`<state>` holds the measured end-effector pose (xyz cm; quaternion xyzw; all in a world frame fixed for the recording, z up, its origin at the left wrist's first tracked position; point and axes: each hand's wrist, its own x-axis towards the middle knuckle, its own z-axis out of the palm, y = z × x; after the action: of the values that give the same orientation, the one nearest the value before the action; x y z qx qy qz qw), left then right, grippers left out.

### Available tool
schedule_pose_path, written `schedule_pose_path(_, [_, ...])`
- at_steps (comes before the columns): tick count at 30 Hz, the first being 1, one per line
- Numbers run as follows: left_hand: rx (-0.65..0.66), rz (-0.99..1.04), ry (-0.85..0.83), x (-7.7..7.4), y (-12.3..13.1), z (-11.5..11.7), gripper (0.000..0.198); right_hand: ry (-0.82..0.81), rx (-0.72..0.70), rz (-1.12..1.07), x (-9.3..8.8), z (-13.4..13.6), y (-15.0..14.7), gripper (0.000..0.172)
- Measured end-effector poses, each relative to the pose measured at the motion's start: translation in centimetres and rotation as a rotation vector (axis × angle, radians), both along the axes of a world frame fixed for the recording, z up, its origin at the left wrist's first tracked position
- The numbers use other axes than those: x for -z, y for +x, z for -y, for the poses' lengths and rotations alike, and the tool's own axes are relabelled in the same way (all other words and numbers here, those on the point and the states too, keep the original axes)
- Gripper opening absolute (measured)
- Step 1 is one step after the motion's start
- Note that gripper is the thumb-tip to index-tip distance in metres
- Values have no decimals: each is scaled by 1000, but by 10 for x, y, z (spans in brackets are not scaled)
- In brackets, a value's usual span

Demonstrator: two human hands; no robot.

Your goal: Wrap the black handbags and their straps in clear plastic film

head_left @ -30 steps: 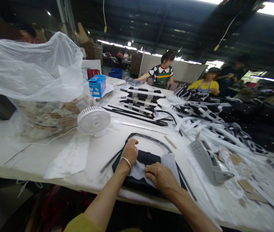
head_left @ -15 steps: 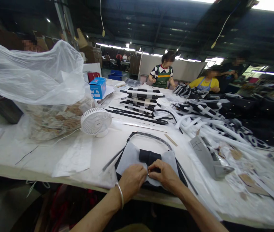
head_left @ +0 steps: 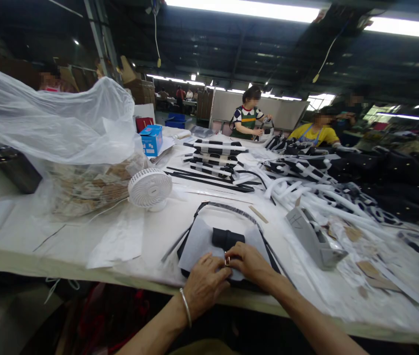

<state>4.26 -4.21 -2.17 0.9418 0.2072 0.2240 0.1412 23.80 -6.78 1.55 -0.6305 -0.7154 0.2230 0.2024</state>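
Observation:
A black handbag (head_left: 183, 264) lies on the table before me, its front covered by a sheet of white paper (head_left: 198, 231). Its strap (head_left: 231, 208) arches out at the far side, partly in clear film. Across the middle of the paper sits a short black rolled piece (head_left: 227, 238). My right hand (head_left: 248, 261) pinches a small gold-coloured metal clasp (head_left: 227, 259) between thumb and fingers. Just left of it, my left hand (head_left: 207, 281) rests on the paper and the bag's near part, fingers laid out loosely. Its fingertips are close to the clasp; what lies under them is hidden.
A white fan (head_left: 150, 188) stands left of the bag, near a big clear plastic sack (head_left: 83, 190). At right are a grey tape dispenser (head_left: 315, 239) and white foam tubes (head_left: 305, 192). Wrapped black straps (head_left: 216, 158) lie farther back. Co-workers (head_left: 248, 116) are across the table.
My left hand has shifted slightly down and its fingers have loosened. The right hand still pinches the clasp, which shows more clearly. A co-worker across the table now holds up an item.

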Motion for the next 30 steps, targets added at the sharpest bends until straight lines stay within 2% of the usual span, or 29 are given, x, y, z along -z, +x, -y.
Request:
schedule_pose_path(4, [-31, -3, 61, 7, 5, 3, 24, -28, -112, 192, -8, -15, 3, 21])
schedule_pose_path(10, [-27, 30, 45, 20, 8, 8, 34, -35, -296, 194, -18, -17, 9, 26])
schedule_pose_path(14, [-34, 22, 8, 21, 6, 10, 32, 6, -396, 285, -23, -16, 7, 25])
schedule_pose_path(18, [-43, 2, -22, 15, 6, 10, 31, 25, -442, 359, -17, -17, 8, 24])
schedule_pose_path(20, [-77, -15, -42, 11, 8, 11, 32, 39, -395, 311, -9, -15, 9, 22])
schedule_pose_path(23, [-124, -32, -56, 10, 11, 14, 34, 82, -187, 132, 4, -7, 8, 19])
schedule_pose_path(26, [-123, -8, -38, 19, 13, 18, 39, 99, -19, -10, 13, 1, 4, 16])
schedule_pose_path(30, [-134, 58, 44, 33, 11, 22, 45, 64, 30, -65, 17, 4, 2, 14])
